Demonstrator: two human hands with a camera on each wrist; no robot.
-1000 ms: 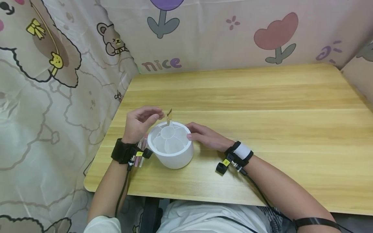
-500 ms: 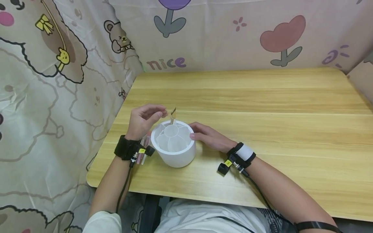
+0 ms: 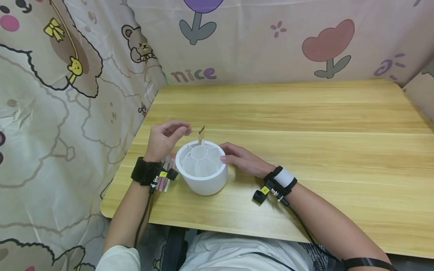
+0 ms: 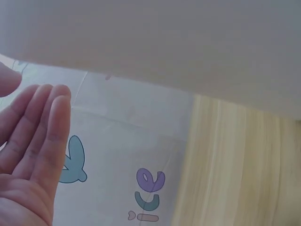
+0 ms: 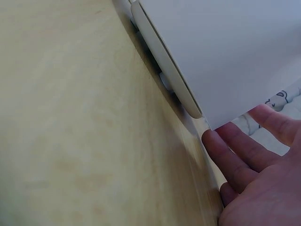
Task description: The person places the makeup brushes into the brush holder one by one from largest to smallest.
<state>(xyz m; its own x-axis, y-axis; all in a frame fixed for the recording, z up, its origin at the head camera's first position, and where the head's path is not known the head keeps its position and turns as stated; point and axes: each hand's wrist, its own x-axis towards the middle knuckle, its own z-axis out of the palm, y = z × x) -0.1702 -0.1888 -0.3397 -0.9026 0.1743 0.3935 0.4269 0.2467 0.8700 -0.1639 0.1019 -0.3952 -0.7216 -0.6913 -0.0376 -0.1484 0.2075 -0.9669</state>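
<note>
A round white pen holder (image 3: 203,184) with several compartments stands on the table near its front left. One thin gold-brown piece (image 3: 201,136) sticks up from its back compartment; its kind is too small to tell. My left hand (image 3: 165,140) hovers behind and left of the holder, a small gap from that piece. In the left wrist view the left hand's fingers (image 4: 55,136) are extended and hold nothing. My right hand (image 3: 242,160) touches the holder's right side, thumb at the rim. The right wrist view has its fingers (image 5: 235,165) nearly straight against the white wall.
Several pink and white pens (image 3: 167,182) lie on the wooden table (image 3: 305,150) left of the holder, partly hidden by the left wrist's camera. A patterned curtain (image 3: 254,52) hangs along the back and left. Cables run from both wrist cameras.
The left hand has drawn slightly left, away from the gold-brown piece. The head view has shifted a little. The right hand and the holder stay as they were.
</note>
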